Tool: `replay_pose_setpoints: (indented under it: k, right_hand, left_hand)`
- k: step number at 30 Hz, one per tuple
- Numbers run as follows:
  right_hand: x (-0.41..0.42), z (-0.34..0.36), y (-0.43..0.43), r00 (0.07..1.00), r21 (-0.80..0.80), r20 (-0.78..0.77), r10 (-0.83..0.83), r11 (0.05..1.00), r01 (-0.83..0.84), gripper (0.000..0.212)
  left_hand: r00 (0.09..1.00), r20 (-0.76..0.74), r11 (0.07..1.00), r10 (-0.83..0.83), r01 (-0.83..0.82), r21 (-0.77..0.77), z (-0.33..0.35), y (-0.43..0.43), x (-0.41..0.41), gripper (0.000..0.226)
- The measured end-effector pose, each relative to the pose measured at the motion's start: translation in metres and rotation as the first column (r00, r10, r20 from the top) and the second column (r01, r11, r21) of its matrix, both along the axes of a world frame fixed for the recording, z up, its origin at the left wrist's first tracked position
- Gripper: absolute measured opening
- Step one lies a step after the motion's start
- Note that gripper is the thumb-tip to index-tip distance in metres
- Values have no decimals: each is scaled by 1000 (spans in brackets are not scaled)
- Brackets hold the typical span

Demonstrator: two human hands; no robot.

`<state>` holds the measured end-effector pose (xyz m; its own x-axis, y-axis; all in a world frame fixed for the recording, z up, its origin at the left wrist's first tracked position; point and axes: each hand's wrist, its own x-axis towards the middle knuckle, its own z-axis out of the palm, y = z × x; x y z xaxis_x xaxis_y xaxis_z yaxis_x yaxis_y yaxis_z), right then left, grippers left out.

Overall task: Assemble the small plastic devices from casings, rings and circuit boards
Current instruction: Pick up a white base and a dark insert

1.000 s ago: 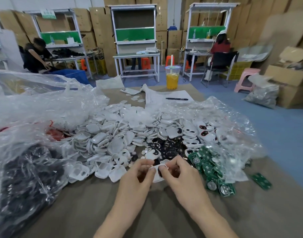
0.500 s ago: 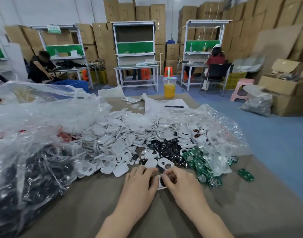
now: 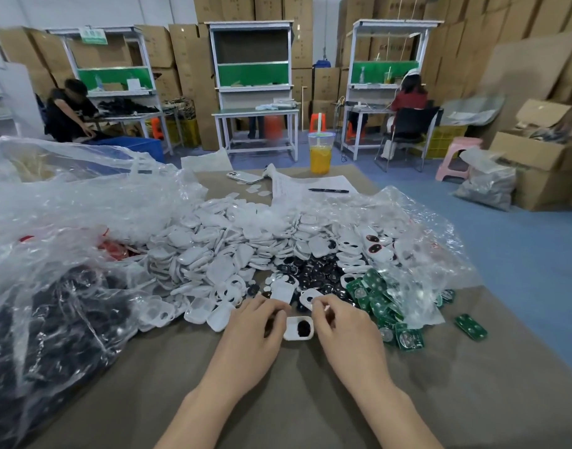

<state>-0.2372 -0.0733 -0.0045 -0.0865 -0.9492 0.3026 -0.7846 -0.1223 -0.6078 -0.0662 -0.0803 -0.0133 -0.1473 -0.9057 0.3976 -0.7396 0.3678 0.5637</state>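
both hands sit close together near the front of the table (image 3: pixel 278 409), palms down, fingers curled in. a single white casing (image 3: pixel 298 328) lies flat on the brown surface between them, with a dark round shape showing in its opening. the left hand (image 3: pixel 254 335) has its fingers bent tight, the tips pressed against the casing's left edge. its thumb is tucked under and hidden. the right hand (image 3: pixel 346 335) is bent the same way, its knuckles touching the casing's right edge, with thumb and forefinger drawn together just above the far right corner. whether they pinch something small there i cannot tell.

just beyond the fingertips spreads the heap of white casings (image 3: pixel 213 254), which runs across the middle of the table. a patch of black round parts (image 3: pixel 310 273) lies in the heap directly past the hands. the green circuit boards (image 3: pixel 377 303) are piled just right of the right hand, partly under a clear plastic bag (image 3: pixel 414 228). one loose board (image 3: pixel 471 326) lies apart, further right. on the left a bigger clear bag (image 3: pixel 51 319) holds dark parts. at the far end of the table are a cup of orange drink (image 3: pixel 320 153), a phone (image 3: pixel 245 177) and a pen (image 3: pixel 328 190) lying on a sheet of paper (image 3: pixel 297 186).
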Motion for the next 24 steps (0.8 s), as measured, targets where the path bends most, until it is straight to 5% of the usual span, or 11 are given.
replay_pose_setpoints:
  k: [10,18,24]
  right_hand:
    - [-3,-4,1,931,-267,-156,-331,921,283,31]
    - [-4,-13,-3,955,-79,-264,-138,989,121,36]
    - [-3,-3,-6,982,-134,-169,-81,989,58,36]
  left_hand:
    - [967,-228,993,115,-109,39,-1,-2,1,20]
    - [947,-255,981,195,-194,28,-3,-4,2,19]
    - [970,-120,972,213,-223,-79,1,-23,7,18]
